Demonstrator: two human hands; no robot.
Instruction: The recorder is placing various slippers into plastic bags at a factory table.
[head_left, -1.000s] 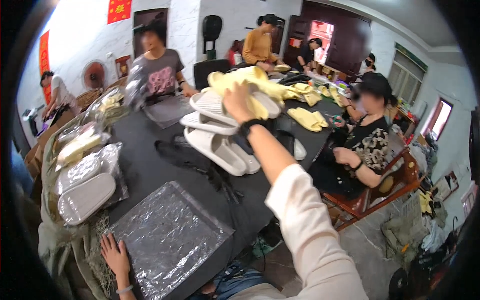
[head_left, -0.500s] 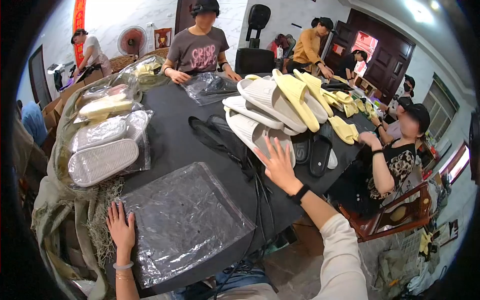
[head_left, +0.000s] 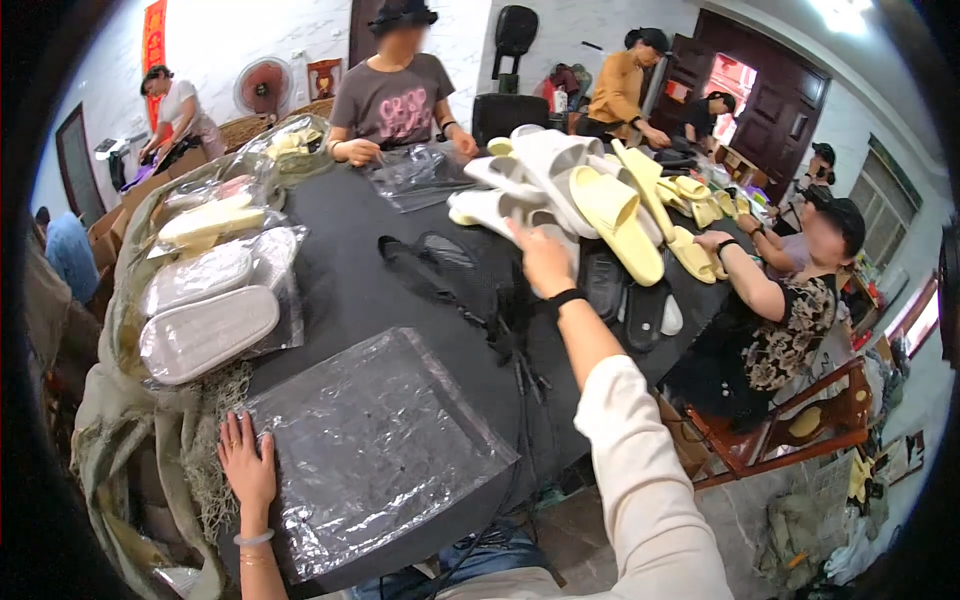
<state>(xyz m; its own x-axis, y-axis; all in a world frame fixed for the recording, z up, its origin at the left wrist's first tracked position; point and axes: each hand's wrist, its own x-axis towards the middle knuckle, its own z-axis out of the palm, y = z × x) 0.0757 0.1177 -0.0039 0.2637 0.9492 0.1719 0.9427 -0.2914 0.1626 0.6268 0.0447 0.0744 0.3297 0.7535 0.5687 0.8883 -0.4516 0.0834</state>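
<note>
The person's left hand lies palm down with the fingers extended and slightly parted, at the left edge of a clear plastic bag. The bag is spread flat on the near part of the dark table, its surface creased and shiny. The right hand reaches forward to the near side of a heap of pale grey slippers, its fingers at the lowest ones; whether they close on a slipper cannot be told.

A yellow slipper leans at the right of the heap, its toe end pointing toward the person. Beneath and beside it lie black slippers, and more yellow slippers rest farther right. Left of the right hand, a tangle of black straps lies on the table, beyond the clear bag. Along the left side, pale slippers in clear wrapping rest near a greenish cloth sack.

Across the table, a co-worker in a dark printed shirt has both hands at another clear bag. At the right, a seated co-worker in a patterned top reaches toward the yellow slippers.
</note>
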